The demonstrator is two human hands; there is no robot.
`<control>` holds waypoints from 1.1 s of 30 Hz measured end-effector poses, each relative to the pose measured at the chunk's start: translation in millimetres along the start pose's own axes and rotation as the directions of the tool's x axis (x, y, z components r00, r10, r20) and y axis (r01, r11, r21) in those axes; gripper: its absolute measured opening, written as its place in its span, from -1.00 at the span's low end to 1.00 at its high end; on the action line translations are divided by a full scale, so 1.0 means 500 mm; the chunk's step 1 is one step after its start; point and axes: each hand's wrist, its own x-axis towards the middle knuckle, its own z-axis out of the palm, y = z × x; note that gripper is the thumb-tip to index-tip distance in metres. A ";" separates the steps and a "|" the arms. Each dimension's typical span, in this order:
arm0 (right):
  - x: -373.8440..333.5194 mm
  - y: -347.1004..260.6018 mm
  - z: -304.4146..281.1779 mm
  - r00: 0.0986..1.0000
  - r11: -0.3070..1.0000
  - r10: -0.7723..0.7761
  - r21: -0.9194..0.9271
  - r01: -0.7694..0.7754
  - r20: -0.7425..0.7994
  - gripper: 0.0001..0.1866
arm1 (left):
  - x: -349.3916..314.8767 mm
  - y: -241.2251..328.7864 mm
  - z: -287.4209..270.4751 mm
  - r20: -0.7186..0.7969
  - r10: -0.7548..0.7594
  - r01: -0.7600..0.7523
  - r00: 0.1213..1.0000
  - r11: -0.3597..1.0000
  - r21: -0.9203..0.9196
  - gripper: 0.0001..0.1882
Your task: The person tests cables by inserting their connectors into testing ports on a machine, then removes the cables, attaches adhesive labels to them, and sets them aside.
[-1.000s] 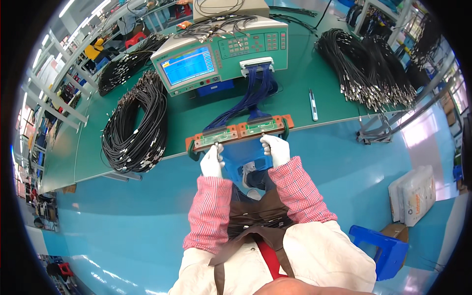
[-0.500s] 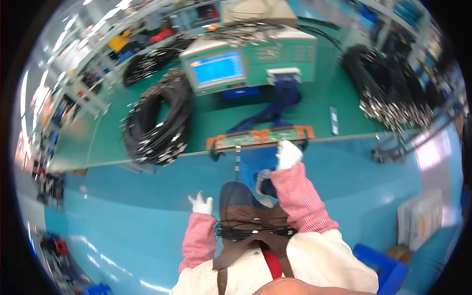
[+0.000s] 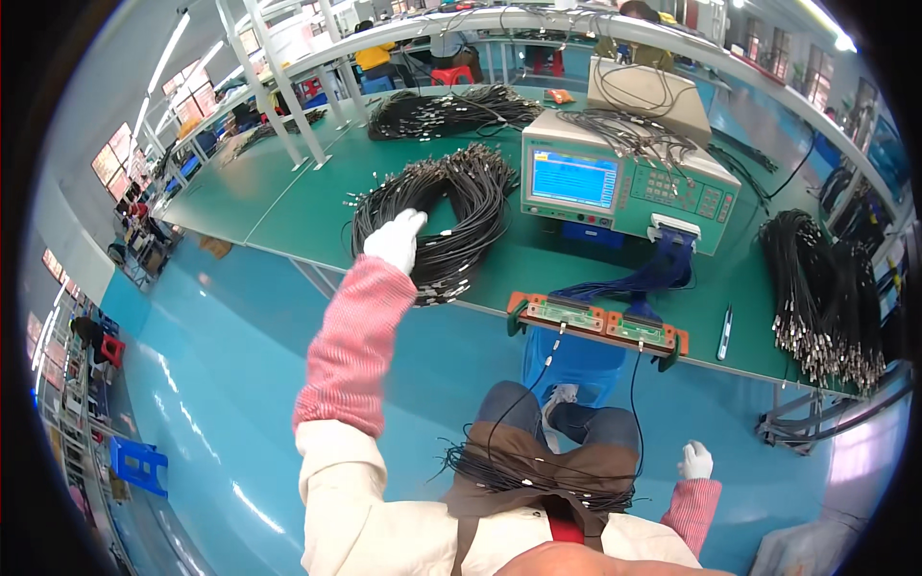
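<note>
My left hand [image 3: 394, 240], in a white glove, lies on the near left side of a big coil of black cables [image 3: 480, 216] with metal ends. Its fingers look stretched out over the coil, with nothing plainly gripped. Low beside my right thigh, my right hand [image 3: 696, 462], also gloved, is away from the bench with its fingers a little apart. An orange test fixture [image 3: 597, 322] with green circuit boards sits at the bench edge. Two black cables [image 3: 638, 392] run from it down to a bunch of black cables [image 3: 538, 472] on my lap.
A test instrument [image 3: 629, 173] with a blue screen stands behind the fixture, joined to it by blue wires [image 3: 663, 269]. More cable bundles [image 3: 821, 298] lie at right and at the back. A pen-like tool [image 3: 725, 333] lies near the edge. A blue stool [image 3: 576, 365] stands below.
My left hand has gone from beside my left thigh up to the cable coil. My right hand has left the fixture and dropped beside my thigh. The view has turned left.
</note>
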 end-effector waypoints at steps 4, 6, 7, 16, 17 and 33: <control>-0.030 0.012 -0.005 0.995 0.965 0.093 0.242 -0.096 0.025 -0.73 | 0.060 -0.058 0.001 0.573 0.085 -0.176 0.815 0.979 0.106 -0.73; -0.047 -0.081 -0.020 0.996 0.950 0.089 0.298 -0.095 0.033 -0.73 | 0.046 -0.060 -0.011 0.350 0.178 -0.195 0.920 0.981 0.014 -0.77; -0.055 -0.146 -0.027 0.998 0.906 0.016 0.421 -0.037 0.054 -0.74 | 0.036 -0.052 -0.029 0.364 0.072 -0.027 0.929 0.991 -0.128 -0.80; -0.034 -0.696 0.107 0.402 0.384 -0.413 0.556 -0.737 0.817 -0.43 | -0.203 0.244 -0.167 0.083 0.167 -0.093 0.982 0.824 -0.559 -0.87; -0.012 -0.742 0.129 0.304 0.366 -0.483 0.505 -0.782 0.821 -0.48 | -0.228 0.267 -0.176 0.066 0.211 -0.129 0.975 0.785 -0.605 -0.87; -0.179 -0.477 -0.170 0.833 0.085 -0.518 0.957 0.277 -0.195 -0.64 | -0.056 0.087 0.015 0.683 -0.157 0.005 0.713 -0.974 -0.229 -0.41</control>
